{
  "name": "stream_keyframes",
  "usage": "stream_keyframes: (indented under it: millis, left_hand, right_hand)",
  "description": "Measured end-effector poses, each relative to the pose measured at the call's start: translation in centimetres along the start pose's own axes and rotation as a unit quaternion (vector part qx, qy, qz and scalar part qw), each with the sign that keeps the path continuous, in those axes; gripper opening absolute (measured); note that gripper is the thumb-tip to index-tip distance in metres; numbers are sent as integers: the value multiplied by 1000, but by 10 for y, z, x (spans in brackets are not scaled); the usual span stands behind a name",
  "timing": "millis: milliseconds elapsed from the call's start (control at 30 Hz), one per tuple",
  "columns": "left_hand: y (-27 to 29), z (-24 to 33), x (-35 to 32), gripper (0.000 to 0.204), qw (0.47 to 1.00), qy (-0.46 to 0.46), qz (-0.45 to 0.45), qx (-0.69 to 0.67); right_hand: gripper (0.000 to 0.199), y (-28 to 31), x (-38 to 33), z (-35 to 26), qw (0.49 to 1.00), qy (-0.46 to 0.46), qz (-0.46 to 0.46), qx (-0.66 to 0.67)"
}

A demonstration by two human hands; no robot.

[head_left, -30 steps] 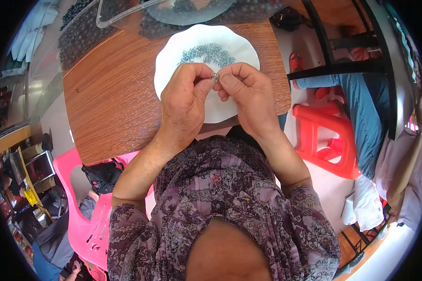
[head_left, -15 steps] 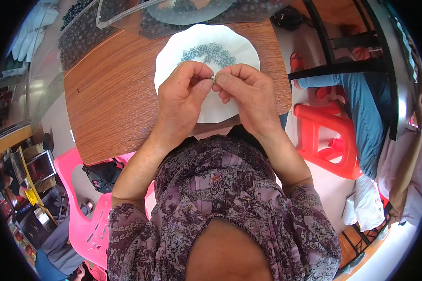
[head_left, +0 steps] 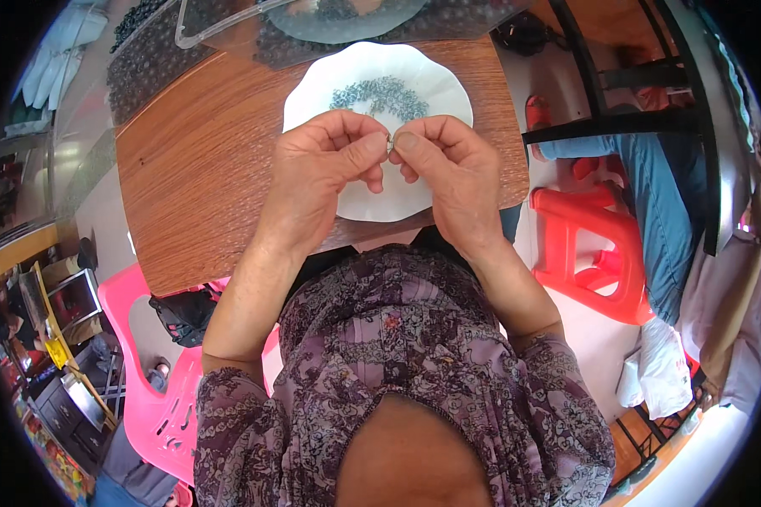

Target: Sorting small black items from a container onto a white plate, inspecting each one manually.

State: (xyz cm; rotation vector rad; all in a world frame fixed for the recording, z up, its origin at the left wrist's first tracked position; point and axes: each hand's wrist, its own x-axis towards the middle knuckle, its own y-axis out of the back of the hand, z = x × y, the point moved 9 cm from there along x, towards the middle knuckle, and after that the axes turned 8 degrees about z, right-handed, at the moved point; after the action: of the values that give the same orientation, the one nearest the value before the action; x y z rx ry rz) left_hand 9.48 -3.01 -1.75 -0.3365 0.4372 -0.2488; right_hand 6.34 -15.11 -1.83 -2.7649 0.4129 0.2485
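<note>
Your left hand point(head_left: 325, 173) and right hand point(head_left: 448, 169) pinch one tiny metal piece point(head_left: 390, 145) together above the white plate point(head_left: 380, 198), so drops land there.

Purple floral blouse point(head_left: 414, 355), short sleeves, bare forearms

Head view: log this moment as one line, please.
left hand: pinching tiny silvery piece | right hand: pinching same piece | below: white scalloped plate with small grey-green beads | support: brown wooden table
</note>
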Motion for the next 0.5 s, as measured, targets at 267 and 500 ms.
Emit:
stream_keyframes:
  millis: [267,500]
  left_hand:
    - [-2,1,-1,19,996,-38,-9,77]
    - [-5,-1,-5,15,997,-48,0,66]
  right_hand:
    - [14,1,1,4,1000,-10,6,7]
    - [14,0,1,3,999,-13,27,37]
